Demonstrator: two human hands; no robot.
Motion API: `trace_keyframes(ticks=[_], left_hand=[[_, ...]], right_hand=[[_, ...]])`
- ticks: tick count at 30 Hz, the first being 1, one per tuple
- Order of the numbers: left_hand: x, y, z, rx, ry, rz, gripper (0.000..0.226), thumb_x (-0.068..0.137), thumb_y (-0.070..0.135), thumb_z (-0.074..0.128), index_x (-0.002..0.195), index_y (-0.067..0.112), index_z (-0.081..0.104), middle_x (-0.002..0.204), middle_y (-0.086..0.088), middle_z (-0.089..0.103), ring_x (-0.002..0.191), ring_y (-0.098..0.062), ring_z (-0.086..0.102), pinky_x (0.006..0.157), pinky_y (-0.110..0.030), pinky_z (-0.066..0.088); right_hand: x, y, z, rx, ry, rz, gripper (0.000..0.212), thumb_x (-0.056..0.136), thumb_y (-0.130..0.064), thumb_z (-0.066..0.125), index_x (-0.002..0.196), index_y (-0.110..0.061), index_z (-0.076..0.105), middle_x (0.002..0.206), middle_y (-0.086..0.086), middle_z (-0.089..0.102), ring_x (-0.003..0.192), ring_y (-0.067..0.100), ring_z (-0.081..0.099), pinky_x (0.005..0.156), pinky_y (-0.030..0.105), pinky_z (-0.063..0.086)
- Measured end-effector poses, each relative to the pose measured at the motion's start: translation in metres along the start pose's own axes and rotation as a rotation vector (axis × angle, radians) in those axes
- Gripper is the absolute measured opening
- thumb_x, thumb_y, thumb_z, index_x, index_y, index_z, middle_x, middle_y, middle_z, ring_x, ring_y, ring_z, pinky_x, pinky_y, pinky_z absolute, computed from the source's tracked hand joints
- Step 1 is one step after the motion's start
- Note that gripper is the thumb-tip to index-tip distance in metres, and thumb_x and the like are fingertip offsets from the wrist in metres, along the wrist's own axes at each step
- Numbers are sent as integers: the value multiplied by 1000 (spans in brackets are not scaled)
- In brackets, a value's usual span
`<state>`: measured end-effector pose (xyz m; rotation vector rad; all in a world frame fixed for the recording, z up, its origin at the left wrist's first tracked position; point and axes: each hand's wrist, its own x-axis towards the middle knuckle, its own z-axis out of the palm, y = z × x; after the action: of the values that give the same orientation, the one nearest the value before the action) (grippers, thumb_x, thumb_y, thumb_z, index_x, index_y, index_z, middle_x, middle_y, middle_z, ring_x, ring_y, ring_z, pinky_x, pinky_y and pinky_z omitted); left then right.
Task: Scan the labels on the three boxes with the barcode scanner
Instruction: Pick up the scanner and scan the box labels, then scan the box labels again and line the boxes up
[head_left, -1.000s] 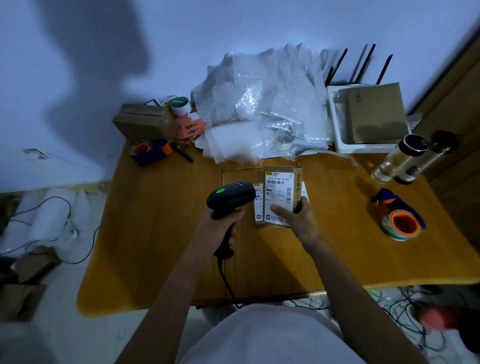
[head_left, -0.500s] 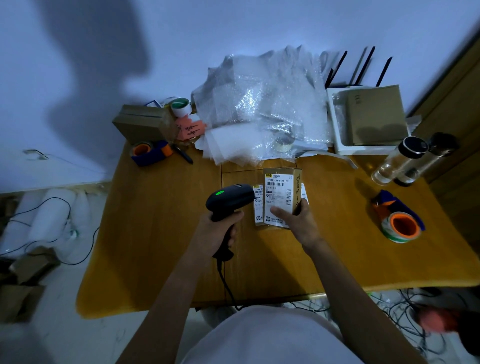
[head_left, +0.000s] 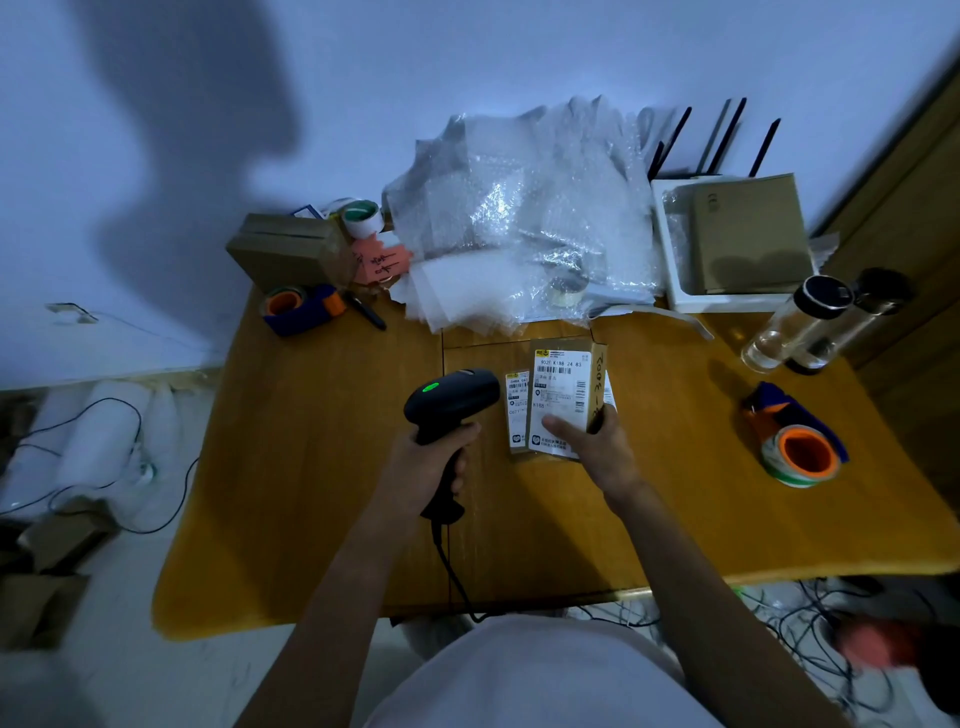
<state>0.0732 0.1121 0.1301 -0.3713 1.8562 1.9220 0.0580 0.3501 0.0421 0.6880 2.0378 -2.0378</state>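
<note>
A: Where are the boxes sitting right now?

B: Just right of the frame's centre, on the desk (head_left: 322, 467). The top box (head_left: 563, 400) is lying label up on a stack; the lower box (head_left: 517, 410) is peeking out at its left with its own label showing, and a white edge is showing at the right, possibly a third. I cannot tell for sure.

A: And the hands?

B: The left hand (head_left: 426, 467) is gripping the barcode scanner (head_left: 451, 402), fingers wrapped tight around the handle, a green light glowing on its head. The right hand (head_left: 597, 447) is steadying the top box, thumb lying across the label's lower part and the other fingers curled against the box's right side.

A: What could be going wrong from here?

B: The scanner's nose is sitting just beside the lower box's label, so I'd judge it may be reading that code instead of the top one, or reading one twice. The thumb is covering some print, though the upper barcode is staying clear. The cord (head_left: 452, 571) is trailing off the desk's near edge and could snag. The dim light may also be hampering a clean read.
</note>
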Motion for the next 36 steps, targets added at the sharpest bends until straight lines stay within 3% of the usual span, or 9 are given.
trace_keyframes(ticks=[6,11,17,21,25,32,36], left_hand=[[-4,1,-2,-30,10,7,22,90,25,74,82,9,62,61,-5,55,49,-18,50,53,-29,49],[-6,-1,-9,-55,41,11,21,90,26,74,83,10,62,62,-5,55,50,-18,51,54,-29,48],[-9,-2,-18,-90,101,-27,22,89,26,76,79,11,63,60,-3,57,49,-16,51,54,-28,48],[-9,-3,-27,-135,122,-25,24,89,27,76,74,13,63,60,-4,55,48,-17,50,54,-29,46],[-7,-4,-38,-168,149,-45,28,86,31,78,68,15,63,60,-4,54,47,-17,49,54,-30,44],[-8,-9,-55,-227,189,-71,28,81,34,83,68,16,65,61,-4,54,48,-18,49,57,-31,44],[-10,-10,-61,-243,211,-84,28,83,32,81,70,15,64,60,-4,54,47,-17,49,56,-30,44]], right_hand=[[-2,-5,3,39,19,33,70,79,-32,86,133,-8,49,120,11,72,99,22,76,70,31,64],[-1,-11,7,104,1,64,71,82,-24,85,137,-9,44,122,11,68,103,25,74,79,34,64],[2,-17,18,144,-91,75,61,85,-22,83,135,-11,50,122,9,70,105,24,74,89,40,63],[6,-18,32,181,-141,98,70,82,-26,85,141,-8,51,123,12,73,106,24,76,90,42,63],[3,-22,48,268,-191,150,50,88,-20,79,132,-5,60,122,15,73,110,27,73,92,41,62],[4,-19,84,379,-218,292,56,86,-19,81,135,-3,57,132,17,67,119,30,66,102,45,57],[2,-14,100,314,-245,360,36,92,-27,74,121,-10,62,122,15,68,114,33,69,98,45,59]])
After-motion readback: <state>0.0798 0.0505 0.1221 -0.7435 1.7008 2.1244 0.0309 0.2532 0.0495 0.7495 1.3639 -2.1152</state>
